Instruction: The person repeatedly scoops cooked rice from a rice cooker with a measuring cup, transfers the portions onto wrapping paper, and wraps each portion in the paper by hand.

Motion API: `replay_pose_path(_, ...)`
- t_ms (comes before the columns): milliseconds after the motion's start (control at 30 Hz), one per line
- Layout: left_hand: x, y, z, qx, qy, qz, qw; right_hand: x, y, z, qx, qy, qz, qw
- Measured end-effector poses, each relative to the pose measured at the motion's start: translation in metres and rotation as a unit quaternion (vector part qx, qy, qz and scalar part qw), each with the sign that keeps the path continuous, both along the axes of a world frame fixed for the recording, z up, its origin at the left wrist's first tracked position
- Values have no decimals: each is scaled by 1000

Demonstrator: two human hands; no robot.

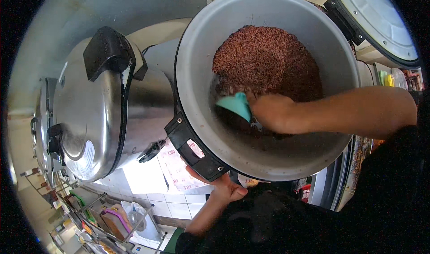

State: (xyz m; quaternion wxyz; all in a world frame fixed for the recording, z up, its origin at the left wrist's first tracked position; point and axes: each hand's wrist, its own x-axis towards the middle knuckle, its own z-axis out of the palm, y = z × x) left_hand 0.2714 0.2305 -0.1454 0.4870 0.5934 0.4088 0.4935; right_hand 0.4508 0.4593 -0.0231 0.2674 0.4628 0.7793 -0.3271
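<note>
The big rice cooker pot stands open with its lid swung up and back on the far right, so the whole heap of reddish-brown rice lies within reach from above. The right hand goes in over the near right rim, forearm lying almost level across the pot, wrist bent down toward the grains. Its grip is closed around a teal scoop, whose blade sits at the near edge of the heap, where the rice meets a darker hollow; that low angle looks suited to working under the grains rather than pressing on them. The left hand reaches up from below, palm against the underside of the pot by the black latch, fingers curled narrow on the rim, likely to steady the pot. Just to the left a second steel cooker stands shut, its black handle on top.
</note>
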Motion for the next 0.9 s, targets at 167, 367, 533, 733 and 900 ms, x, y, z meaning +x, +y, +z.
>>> replay_pose_path(167,6,2,-19,53,24,18,998,16,-23,53,-47,-21,108,993)
replay_pose_path(367,7,-5,-29,84,43,74,993,27,-8,124,-90,-7,71,993)
replay_pose_path(533,25,20,8,75,10,164,983,41,44,90,-203,54,-48,977)
replay_pose_path(733,25,47,47,102,69,215,969,14,43,1,164,83,28,983)
replay_pose_path(900,25,48,54,86,16,209,974,9,-27,12,53,12,10,998)
